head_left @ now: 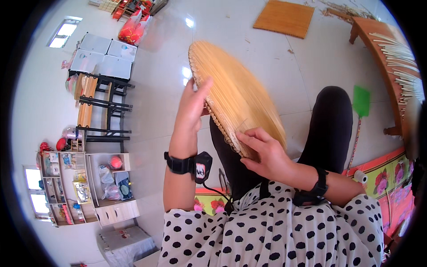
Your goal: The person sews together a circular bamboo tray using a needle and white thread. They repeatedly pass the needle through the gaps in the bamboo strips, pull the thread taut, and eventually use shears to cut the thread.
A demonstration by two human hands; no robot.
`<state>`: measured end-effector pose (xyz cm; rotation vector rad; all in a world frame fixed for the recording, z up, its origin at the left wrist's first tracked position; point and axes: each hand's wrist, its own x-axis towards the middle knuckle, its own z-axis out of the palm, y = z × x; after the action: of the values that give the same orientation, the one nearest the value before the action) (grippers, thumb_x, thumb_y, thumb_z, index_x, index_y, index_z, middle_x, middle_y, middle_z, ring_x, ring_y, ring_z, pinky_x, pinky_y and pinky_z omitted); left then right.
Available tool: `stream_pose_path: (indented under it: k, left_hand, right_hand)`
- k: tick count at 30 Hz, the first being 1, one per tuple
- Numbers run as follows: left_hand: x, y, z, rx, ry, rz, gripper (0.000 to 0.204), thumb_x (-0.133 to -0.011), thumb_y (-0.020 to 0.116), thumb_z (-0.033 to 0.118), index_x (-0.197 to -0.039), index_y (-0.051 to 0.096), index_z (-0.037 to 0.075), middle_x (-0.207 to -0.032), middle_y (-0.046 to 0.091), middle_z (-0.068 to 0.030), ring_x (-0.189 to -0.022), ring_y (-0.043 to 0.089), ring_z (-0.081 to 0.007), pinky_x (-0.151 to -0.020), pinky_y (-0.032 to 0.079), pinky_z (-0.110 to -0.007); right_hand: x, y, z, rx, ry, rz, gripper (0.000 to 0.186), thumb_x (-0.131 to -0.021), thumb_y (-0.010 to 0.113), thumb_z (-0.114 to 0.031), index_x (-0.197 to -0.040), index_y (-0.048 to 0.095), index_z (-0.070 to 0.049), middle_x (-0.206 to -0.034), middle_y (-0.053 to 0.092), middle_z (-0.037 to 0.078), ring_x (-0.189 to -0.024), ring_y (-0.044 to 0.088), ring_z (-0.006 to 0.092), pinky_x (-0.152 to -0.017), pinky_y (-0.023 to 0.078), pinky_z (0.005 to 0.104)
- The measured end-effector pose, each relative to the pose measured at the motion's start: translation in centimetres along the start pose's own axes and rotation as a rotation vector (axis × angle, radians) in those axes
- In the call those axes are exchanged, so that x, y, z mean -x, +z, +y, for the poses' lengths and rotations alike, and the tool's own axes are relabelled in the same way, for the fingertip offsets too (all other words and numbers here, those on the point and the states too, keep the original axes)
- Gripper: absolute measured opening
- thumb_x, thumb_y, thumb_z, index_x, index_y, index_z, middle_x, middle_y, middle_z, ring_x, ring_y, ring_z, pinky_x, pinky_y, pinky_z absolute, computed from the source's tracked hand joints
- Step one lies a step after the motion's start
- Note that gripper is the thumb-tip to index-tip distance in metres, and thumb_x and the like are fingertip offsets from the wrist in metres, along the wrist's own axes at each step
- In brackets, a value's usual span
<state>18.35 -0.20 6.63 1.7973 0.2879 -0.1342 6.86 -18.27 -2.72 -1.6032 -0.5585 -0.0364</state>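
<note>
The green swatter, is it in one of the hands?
No, the left hand and right hand both hold the round woven piece, away from the swatter.

Red bag (133, 29) near white cabinet (115, 66); green flyswatter (361, 101); loaded shelf unit (118, 213)

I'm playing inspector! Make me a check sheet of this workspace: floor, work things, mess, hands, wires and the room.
Surface: pale, shiny tiled floor; the work is held above the lap.
Job's things: flat tan piece with a looped, rough rim.
Clutter: thin scraps on the floor; green swatter beside the right knee.
Hands: left hand grips the piece's left edge; right hand has fingers at its near end.
Cables: black cord hanging from the left wrist device.
Surroundings: wooden bench bearing pale strips on the right; shelf unit on the left.
</note>
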Motion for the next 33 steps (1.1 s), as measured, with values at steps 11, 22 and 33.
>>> stream_pose_path:
  k: [11,22,33]
  left_hand:
    - [3.3,-6.7,-3.8,0.337,0.158,0.089,0.042,-0.083,0.056,0.004,-0.123,0.05,-0.007,-0.115,0.061,-0.0163,-0.103,0.062,-0.0255,-0.089,0.049,-0.037]
    - [11.5,-4.2,-8.1,1.102,-0.052,0.189,0.046,-0.083,0.057,-0.001,-0.128,0.048,0.002,-0.123,0.058,-0.0095,-0.112,0.057,-0.0259,-0.097,0.048,-0.041]
    - [14.0,1.3,-9.9,1.265,-0.148,0.021,0.043,-0.085,0.059,-0.004,-0.126,0.049,0.002,-0.124,0.057,-0.0105,-0.116,0.055,-0.0241,-0.099,0.048,-0.039]
  right_hand:
    - [-1.6,0.7,-2.7,0.298,-0.2,-0.221,0.061,-0.068,0.075,-0.001,-0.126,0.058,-0.006,-0.113,0.057,0.014,-0.101,0.058,0.0318,-0.083,0.051,0.0369]
    - [2.4,-3.8,-7.1,0.651,-0.61,0.204,0.033,-0.066,0.066,0.007,-0.098,0.066,-0.001,-0.087,0.063,0.01,-0.072,0.06,0.0249,-0.061,0.05,0.0329]
    - [9.5,-3.9,-6.2,-0.176,0.579,0.201,0.023,-0.093,0.062,-0.021,-0.093,0.066,0.002,-0.073,0.062,0.001,-0.063,0.056,0.0074,-0.057,0.047,0.0223]
